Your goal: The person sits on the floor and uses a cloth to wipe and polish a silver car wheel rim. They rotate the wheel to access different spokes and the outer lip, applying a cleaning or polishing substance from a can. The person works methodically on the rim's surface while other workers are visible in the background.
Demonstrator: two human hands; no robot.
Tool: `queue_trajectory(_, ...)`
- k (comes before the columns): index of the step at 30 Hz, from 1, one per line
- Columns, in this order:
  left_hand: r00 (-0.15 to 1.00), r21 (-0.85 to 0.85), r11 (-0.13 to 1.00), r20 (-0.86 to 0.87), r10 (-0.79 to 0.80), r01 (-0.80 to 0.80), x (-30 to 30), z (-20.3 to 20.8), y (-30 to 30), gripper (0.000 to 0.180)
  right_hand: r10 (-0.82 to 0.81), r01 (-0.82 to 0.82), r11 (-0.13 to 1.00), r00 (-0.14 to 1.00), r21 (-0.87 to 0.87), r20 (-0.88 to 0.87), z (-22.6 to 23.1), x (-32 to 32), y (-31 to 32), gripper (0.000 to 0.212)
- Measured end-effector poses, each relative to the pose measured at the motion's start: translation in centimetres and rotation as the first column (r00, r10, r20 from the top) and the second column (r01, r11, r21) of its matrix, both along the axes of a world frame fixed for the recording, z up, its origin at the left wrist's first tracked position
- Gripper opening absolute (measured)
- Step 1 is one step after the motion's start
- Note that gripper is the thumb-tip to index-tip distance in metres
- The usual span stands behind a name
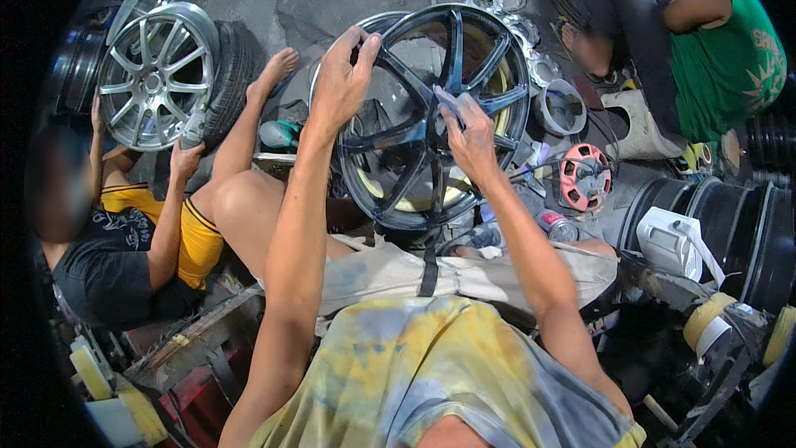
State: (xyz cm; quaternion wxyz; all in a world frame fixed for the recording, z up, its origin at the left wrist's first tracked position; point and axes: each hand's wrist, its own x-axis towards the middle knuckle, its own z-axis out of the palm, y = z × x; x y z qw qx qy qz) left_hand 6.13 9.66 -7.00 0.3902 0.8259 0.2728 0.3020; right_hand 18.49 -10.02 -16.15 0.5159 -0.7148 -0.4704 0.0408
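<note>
A dark blue-black multi-spoke wheel rim (398, 137) stands tilted in front of my lap, its face toward me. My left hand (347, 75) grips its outer lip at the upper left, with the thumb over the edge. Near the hub, my right hand (471, 134) pinches a small pale greyish piece (444, 100) against a spoke; it looks like a scrap of sandpaper. Pale cloth (373, 278) covers my lap below the wheel.
At left, a co-worker (108, 249) holds a grey tool against a silver wheel rim (153, 83). Another person in green (730, 58) sits at right. Nearby are a pink cable reel (585, 177), a plastic bottle (557, 226), a grey ring (562, 108) and a white box (667, 241).
</note>
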Motion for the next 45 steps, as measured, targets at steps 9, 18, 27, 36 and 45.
queue_trajectory(9, 1.000, 0.022, 1.000, 0.020, 0.009, -0.009, -0.8, -0.3, 0.8, 0.036, 0.049, -0.065, 0.973, 0.996, 0.221, 0.077, 4.2, -1.3, 6.1, 0.027)
queue_trajectory(18, 1.000, 0.022, 1.000, 0.013, 0.011, -0.011, -0.8, -0.8, 0.2, 0.036, 0.064, -0.077, 0.938, 0.997, 0.337, 0.049, 5.0, -1.7, 6.7, 0.025)
queue_trajectory(27, 1.000, 0.019, 1.000, 0.006, 0.010, -0.010, -0.4, 0.0, -0.4, 0.035, 0.096, -0.109, 0.978, 0.992, 0.175, 0.085, 7.3, -1.1, 7.0, 0.019)
queue_trajectory(36, 0.999, 0.059, 0.998, 0.038, 0.006, -0.009, 0.0, 0.1, -0.9, 0.033, 0.257, -0.291, 0.935, 0.950, -0.203, -0.176, 5.9, 2.7, 3.8, 0.029)
queue_trajectory(45, 0.999, 0.079, 0.997, 0.038, 0.020, -0.023, 0.5, 0.4, -1.0, 0.032, 0.275, -0.315, 0.904, 0.946, -0.288, -0.169, 2.9, 5.2, -2.2, 0.025)
